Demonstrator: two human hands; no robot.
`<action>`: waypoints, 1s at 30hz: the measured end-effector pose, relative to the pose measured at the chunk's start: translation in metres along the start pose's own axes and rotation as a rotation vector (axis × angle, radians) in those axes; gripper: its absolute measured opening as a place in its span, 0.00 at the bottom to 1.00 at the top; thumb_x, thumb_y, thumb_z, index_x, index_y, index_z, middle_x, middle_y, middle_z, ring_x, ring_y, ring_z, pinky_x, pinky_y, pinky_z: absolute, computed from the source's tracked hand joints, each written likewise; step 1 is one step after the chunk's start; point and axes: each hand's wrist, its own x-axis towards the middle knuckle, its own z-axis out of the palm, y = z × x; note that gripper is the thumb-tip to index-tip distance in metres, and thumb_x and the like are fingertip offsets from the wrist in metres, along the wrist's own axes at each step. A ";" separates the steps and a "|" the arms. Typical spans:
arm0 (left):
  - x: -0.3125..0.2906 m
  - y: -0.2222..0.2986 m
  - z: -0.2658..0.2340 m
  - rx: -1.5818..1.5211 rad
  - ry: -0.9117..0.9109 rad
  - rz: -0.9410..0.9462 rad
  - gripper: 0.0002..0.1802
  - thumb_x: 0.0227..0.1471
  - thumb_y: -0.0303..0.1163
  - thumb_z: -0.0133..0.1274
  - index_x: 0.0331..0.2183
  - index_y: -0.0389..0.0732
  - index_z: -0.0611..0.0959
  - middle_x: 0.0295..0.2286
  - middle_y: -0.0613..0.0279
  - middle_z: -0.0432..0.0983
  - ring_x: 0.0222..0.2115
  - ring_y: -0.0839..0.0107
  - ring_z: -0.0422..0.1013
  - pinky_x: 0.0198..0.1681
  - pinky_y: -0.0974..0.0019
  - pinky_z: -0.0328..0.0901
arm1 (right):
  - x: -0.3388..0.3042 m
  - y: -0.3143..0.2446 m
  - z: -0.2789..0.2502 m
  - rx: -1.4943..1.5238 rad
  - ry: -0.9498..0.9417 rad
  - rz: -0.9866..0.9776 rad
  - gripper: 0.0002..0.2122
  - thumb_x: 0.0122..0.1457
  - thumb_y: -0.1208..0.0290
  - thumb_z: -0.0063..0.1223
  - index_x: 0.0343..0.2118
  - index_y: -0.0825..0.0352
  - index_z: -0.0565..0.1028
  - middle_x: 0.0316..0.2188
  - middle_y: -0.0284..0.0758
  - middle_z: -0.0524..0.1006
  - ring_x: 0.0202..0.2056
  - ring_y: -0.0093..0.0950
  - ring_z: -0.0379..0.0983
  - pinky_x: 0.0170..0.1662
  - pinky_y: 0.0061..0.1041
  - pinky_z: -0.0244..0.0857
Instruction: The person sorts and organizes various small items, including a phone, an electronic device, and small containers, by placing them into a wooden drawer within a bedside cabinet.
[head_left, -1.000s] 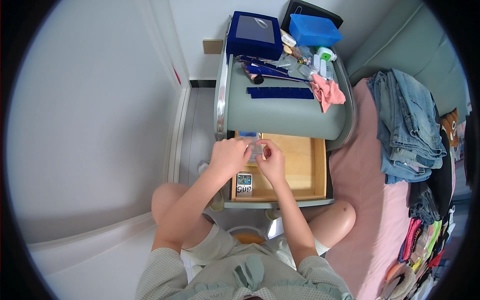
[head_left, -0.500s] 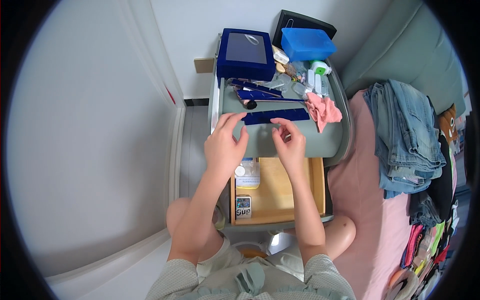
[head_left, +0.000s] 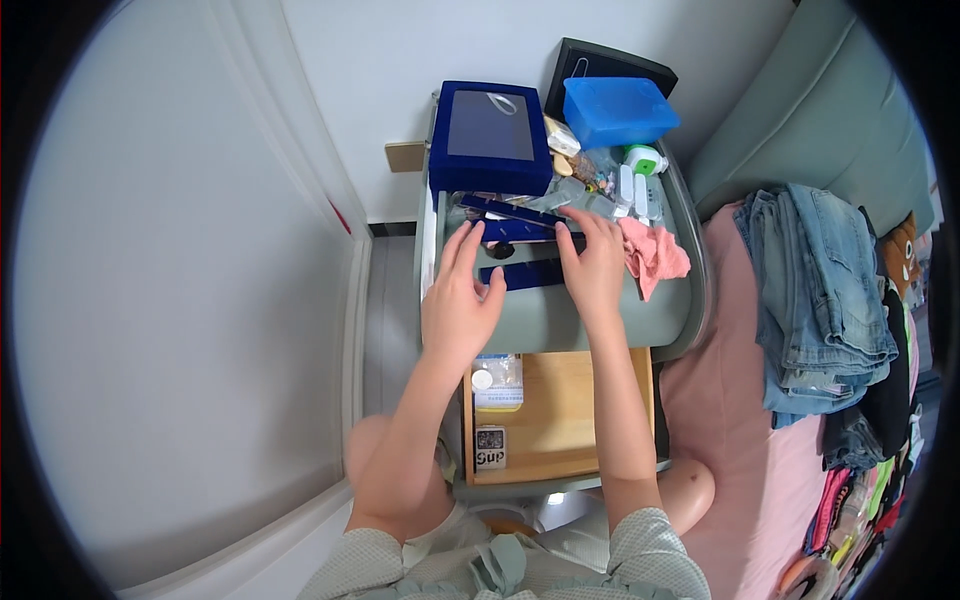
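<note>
Several dark blue velvety strips lie on the grey-green top of a small cabinet. The nearest strip (head_left: 522, 274) lies apart from the others, its right end hidden by my right hand. Behind it are a middle strip (head_left: 515, 231) and a slanting rear strip (head_left: 508, 208). My left hand (head_left: 460, 308) is open, fingertips by the left end of the middle strip, thumb close to the nearest one. Over the strips' right ends hovers my right hand (head_left: 597, 268), thumb and fingers apart. Whether its fingertips touch a strip, I cannot make out. A small black round thing (head_left: 500, 251) sits between the strips.
A dark blue box (head_left: 488, 130) with a windowed lid stands behind the strips. Right of it are a blue plastic container (head_left: 620, 108), small clear boxes and a crumpled pink cloth (head_left: 655, 257). Below, a wooden drawer (head_left: 555, 410) is pulled out. Folded jeans (head_left: 825, 290) lie on the right.
Both hands have moved farther back, from the nearest strip toward the strips behind it. My right hand's fingers have spread. The whole view has shifted slightly, so the cabinet appears lower.
</note>
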 end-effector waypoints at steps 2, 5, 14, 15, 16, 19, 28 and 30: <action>0.007 -0.004 0.001 0.001 -0.001 -0.010 0.28 0.46 0.31 0.52 0.52 0.43 0.67 0.52 0.64 0.63 0.19 0.71 0.71 0.27 0.69 0.67 | 0.001 0.002 0.005 -0.017 -0.076 0.027 0.08 0.50 0.68 0.54 0.34 0.62 0.78 0.31 0.36 0.77 0.39 0.38 0.67 0.45 0.32 0.61; 0.015 -0.005 0.001 0.004 -0.007 -0.015 0.27 0.47 0.31 0.51 0.52 0.43 0.68 0.52 0.65 0.63 0.19 0.70 0.71 0.27 0.69 0.67 | 0.002 0.005 0.009 -0.036 -0.092 0.039 0.08 0.50 0.68 0.55 0.33 0.63 0.78 0.30 0.37 0.77 0.39 0.39 0.67 0.44 0.32 0.61; 0.015 -0.008 0.004 0.089 -0.088 -0.031 0.29 0.49 0.28 0.51 0.54 0.44 0.66 0.53 0.62 0.62 0.20 0.76 0.68 0.28 0.73 0.66 | -0.004 0.010 0.003 0.679 -0.131 0.386 0.10 0.48 0.78 0.58 0.36 0.67 0.78 0.26 0.28 0.74 0.29 0.18 0.67 0.35 0.14 0.61; 0.015 -0.008 0.005 0.019 -0.017 -0.036 0.30 0.49 0.30 0.51 0.55 0.43 0.64 0.53 0.61 0.63 0.21 0.73 0.70 0.28 0.71 0.67 | -0.007 0.009 0.000 0.851 -0.099 0.466 0.10 0.49 0.79 0.58 0.37 0.68 0.78 0.26 0.26 0.73 0.27 0.13 0.66 0.32 0.11 0.60; 0.015 -0.008 0.005 -0.052 0.054 -0.041 0.32 0.48 0.31 0.51 0.55 0.42 0.62 0.52 0.61 0.63 0.21 0.71 0.72 0.28 0.69 0.68 | -0.009 0.007 -0.004 0.854 -0.068 0.468 0.10 0.50 0.79 0.58 0.37 0.70 0.78 0.27 0.25 0.73 0.27 0.11 0.65 0.32 0.09 0.59; 0.014 -0.013 -0.001 -0.152 0.087 -0.072 0.35 0.49 0.31 0.51 0.57 0.44 0.58 0.50 0.59 0.66 0.21 0.72 0.72 0.27 0.70 0.67 | -0.018 -0.004 -0.017 0.892 -0.032 0.511 0.10 0.49 0.80 0.59 0.37 0.70 0.78 0.26 0.25 0.73 0.27 0.11 0.65 0.32 0.10 0.59; -0.021 0.004 -0.002 -0.526 -0.067 -0.118 0.26 0.52 0.26 0.50 0.53 0.42 0.64 0.42 0.58 0.72 0.23 0.76 0.74 0.26 0.78 0.64 | -0.087 -0.026 -0.043 0.908 -0.015 0.538 0.07 0.46 0.85 0.59 0.31 0.72 0.78 0.29 0.33 0.77 0.27 0.15 0.67 0.32 0.13 0.61; -0.029 0.013 -0.005 -0.568 -0.056 -0.162 0.27 0.52 0.25 0.50 0.53 0.41 0.64 0.41 0.57 0.72 0.25 0.75 0.74 0.27 0.77 0.65 | -0.106 -0.030 -0.048 0.875 0.002 0.502 0.07 0.46 0.85 0.59 0.31 0.71 0.78 0.29 0.35 0.77 0.28 0.16 0.68 0.33 0.14 0.62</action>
